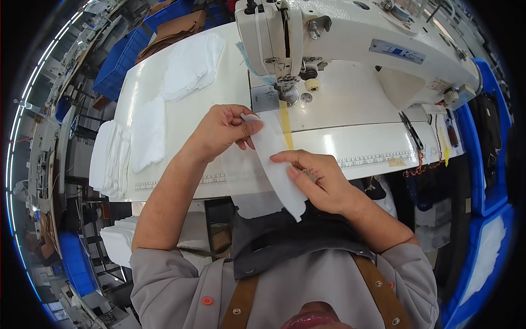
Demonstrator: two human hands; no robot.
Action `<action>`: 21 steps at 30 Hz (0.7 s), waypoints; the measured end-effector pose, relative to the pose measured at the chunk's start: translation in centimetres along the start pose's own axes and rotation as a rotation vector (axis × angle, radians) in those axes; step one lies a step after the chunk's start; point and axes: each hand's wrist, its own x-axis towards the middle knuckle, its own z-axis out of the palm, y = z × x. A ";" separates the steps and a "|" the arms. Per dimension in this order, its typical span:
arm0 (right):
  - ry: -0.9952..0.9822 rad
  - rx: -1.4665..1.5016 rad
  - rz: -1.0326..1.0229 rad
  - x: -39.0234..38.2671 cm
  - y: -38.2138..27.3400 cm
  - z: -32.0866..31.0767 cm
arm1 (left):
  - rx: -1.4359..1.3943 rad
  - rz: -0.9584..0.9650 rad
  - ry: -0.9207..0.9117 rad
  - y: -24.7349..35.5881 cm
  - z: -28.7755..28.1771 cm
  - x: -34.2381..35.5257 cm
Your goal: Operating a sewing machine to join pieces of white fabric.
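Between my hands a folded white fabric piece (276,164) slants over the table's front edge. My left hand (233,129) pinches its upper end between thumb and fingers. Lower down, my right hand (315,178) grips the fabric's right edge, thumb and index finger on it. A thinner, sheer part of the white cloth (255,200) hangs below, over the table edge. Just beyond the fabric stands the white sewing machine (339,33), its presser foot and needle area (287,90) above the metal plate. A yellow tape strip (286,123) runs from there toward me.
White fabric stacks (189,68) lie on the table's left, with another pile (109,156) at its left edge. Black scissors (411,130) rest at the right, near brown and red threads. Blue crates (487,181) stand to the right. A printed ruler (372,159) follows the front edge.
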 end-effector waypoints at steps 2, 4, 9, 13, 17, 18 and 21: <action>-0.114 0.001 0.060 -0.2 -0.4 -1.2 | 0.014 -0.002 -0.003 -0.3 -0.1 0.7; -0.058 -0.226 -0.183 0.0 0.6 -1.1 | 0.212 0.006 0.026 -0.6 0.2 1.8; -0.027 -0.653 -0.315 0.7 1.9 -1.2 | 0.366 0.133 0.184 -3.0 1.8 3.5; -0.100 -0.782 -0.169 0.5 1.6 -0.8 | 0.360 0.194 0.329 -3.3 2.6 3.1; -0.049 -0.750 -0.277 0.6 2.1 -0.9 | 0.415 0.316 0.297 -3.5 2.5 3.3; -0.055 -0.759 -0.277 0.5 2.1 -0.9 | 0.403 0.298 0.291 -3.4 2.5 3.3; -0.062 -0.755 -0.272 0.3 2.3 -0.8 | 0.392 0.292 0.289 -3.6 2.6 3.3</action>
